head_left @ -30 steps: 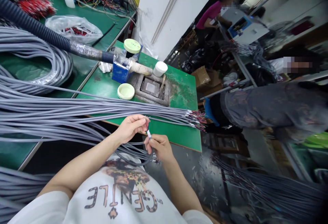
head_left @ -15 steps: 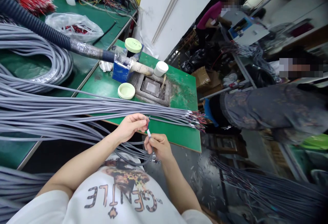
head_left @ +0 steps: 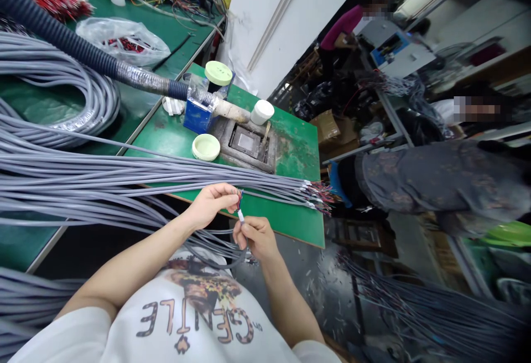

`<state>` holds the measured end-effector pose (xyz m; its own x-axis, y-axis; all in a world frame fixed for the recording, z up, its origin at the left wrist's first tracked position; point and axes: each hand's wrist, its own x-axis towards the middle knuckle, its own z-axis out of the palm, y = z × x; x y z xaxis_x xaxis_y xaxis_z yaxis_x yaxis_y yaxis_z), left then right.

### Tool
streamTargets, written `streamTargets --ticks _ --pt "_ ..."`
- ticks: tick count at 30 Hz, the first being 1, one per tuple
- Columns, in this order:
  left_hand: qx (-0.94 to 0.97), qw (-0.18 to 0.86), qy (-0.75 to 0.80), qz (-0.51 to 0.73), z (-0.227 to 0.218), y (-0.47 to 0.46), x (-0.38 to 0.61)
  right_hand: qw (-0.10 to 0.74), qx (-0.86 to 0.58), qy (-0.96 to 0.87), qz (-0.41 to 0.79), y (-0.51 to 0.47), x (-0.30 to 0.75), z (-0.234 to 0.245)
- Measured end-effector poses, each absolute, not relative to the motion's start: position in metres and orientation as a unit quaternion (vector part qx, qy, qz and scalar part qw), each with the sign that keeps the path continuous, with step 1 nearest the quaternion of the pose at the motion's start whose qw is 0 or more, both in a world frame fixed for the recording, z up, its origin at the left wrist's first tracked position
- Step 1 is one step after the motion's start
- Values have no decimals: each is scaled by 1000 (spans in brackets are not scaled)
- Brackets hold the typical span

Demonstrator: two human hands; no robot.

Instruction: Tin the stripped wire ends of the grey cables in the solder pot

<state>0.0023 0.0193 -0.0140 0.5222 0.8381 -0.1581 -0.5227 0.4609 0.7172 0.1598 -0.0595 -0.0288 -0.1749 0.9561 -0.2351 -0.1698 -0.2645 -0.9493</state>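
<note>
My right hand is closed around a grey cable just below a white band near its end. From that end fan out thin coloured wires, and my left hand pinches some of them between thumb and fingertips. The cable loops down below my right hand toward my shirt. Just beyond my hands, a bundle of grey cables lies across the green table, their stripped wire ends gathered at its right edge.
Behind the bundle sits a soldering pot with a brush, a white jar and a pale green lid. A black hose reaches over from the left. Coiled cable lies left; two people are at the right.
Both hands stay nearly in place on the cable; the left fingers have shifted very slightly at the wires. The whole view has moved a little.
</note>
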Motion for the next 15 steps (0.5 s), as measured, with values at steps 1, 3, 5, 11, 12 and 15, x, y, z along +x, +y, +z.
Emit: streamTargets --ticks 1,3,5,11,12,15 --pt "309 815 253 420 -14 19 3 439 -470 -419 641 -60 160 -29" --pt "299 815 252 427 -12 18 4 438 -472 -422 638 -59 160 -29" --pt "275 819 256 433 -10 16 5 433 -478 -434 629 -57 160 -27" --pt "212 828 287 433 -6 10 13 456 -561 -497 480 -48 149 -14" --pt "206 831 290 428 -6 8 15 467 -576 -514 431 -46 146 -12" --pt "185 832 291 434 -5 4 18 485 -609 -547 309 -43 138 -12"
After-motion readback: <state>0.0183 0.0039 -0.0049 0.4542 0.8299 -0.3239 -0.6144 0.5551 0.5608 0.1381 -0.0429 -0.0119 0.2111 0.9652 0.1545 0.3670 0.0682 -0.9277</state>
